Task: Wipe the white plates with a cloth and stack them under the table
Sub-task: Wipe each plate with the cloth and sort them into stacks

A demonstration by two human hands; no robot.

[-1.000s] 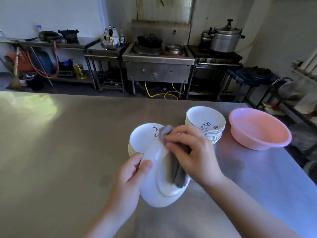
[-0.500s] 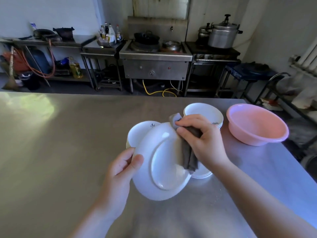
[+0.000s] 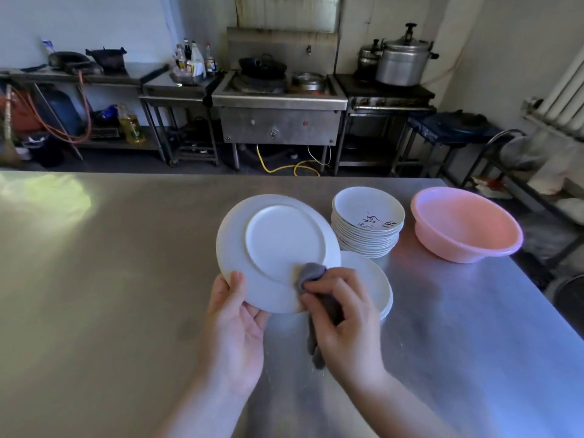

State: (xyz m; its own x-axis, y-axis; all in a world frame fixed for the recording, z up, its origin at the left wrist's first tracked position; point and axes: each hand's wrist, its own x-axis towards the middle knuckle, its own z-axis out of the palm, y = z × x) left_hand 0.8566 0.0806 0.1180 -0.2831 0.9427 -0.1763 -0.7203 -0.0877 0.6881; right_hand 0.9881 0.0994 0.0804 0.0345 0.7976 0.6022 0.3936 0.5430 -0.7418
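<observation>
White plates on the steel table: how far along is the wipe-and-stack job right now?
Done: nothing shown as stacked under the table; that space is out of view. In hand: the left hand holds one round white plate underside up, while the right hand rubs its rim with the grey cloth. Left: the low pile of flat white plates beneath, and the tall stack of white inscribed dishes beside the pink plastic basin.

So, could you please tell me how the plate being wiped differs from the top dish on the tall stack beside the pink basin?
The held plate is tilted off the table with its underside showing; the top dish sits level, face up. The plate looks wider and flatter, the dish smaller and deeper. The plate's visible side is plain, while the dish bears dark writing. The left hand grips the plate and a grey cloth touches it; nothing touches the dish. Both are white and round.
</observation>
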